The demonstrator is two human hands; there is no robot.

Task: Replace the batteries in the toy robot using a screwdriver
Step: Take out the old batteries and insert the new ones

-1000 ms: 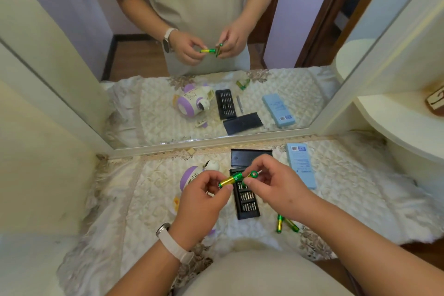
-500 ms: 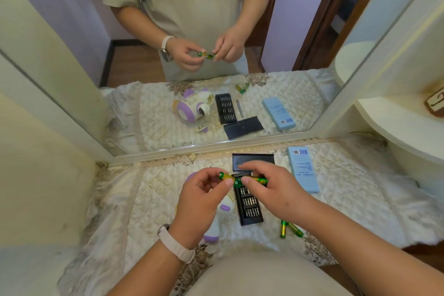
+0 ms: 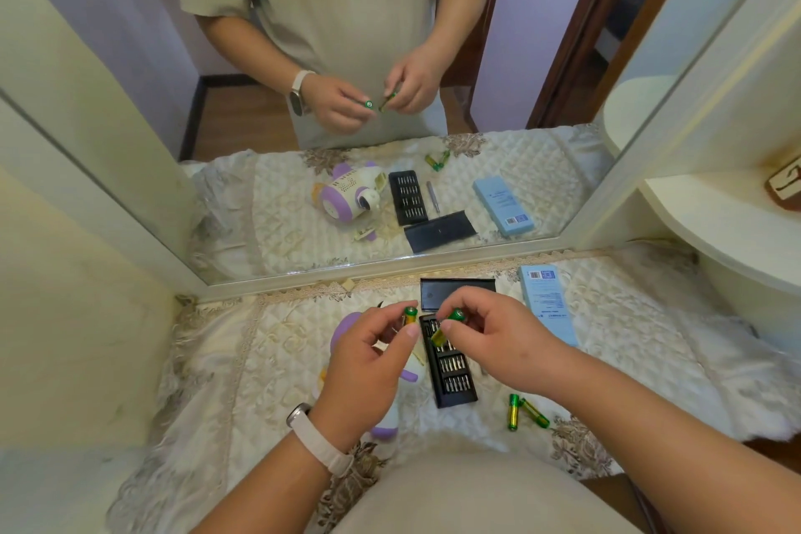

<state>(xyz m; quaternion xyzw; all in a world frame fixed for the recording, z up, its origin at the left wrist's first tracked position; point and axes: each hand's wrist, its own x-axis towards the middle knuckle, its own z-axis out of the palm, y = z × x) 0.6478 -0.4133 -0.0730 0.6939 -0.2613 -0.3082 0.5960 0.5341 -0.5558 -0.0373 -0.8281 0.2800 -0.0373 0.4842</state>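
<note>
The left grip (image 3: pixel 368 364) grasps a green-and-yellow battery (image 3: pixel 409 313) between thumb and fingertips, with its green end pointing up toward the camera. The right grip (image 3: pixel 490 338) pinches a second battery (image 3: pixel 448 323) that lies tilted, green end up and to the right, yellow end down and to the left against the thumb. The two held batteries are near each other but apart, raised above the tabletop (image 3: pixel 242 360), which is covered by a quilted cream cloth. The toy robot (image 3: pixel 346 323), white with purple parts, lies on the cloth directly under the left grip, which hides most of it; only its purple edges show on either side of the hand. Just right of the toy, under the right grip's thumb, sits a black bit tray (image 3: pixel 453 373) with rows of screwdriver bits, and its black lid (image 3: pixel 457 293) lies beyond it, close to the mirror (image 3: pixel 433 100). The screwdriver handle (image 3: pixel 432 196) shows only in the mirror's reflection, beside the reflected tray; on the tabletop itself the right grip covers that spot. A loose pair of batteries (image 3: pixel 524 412) rests on the cloth near the right forearm, touching at one end. A pale blue box (image 3: pixel 548 308) lies to the right of the lid. A white wristband (image 3: pixel 318 438) circles the left wrist.
</note>
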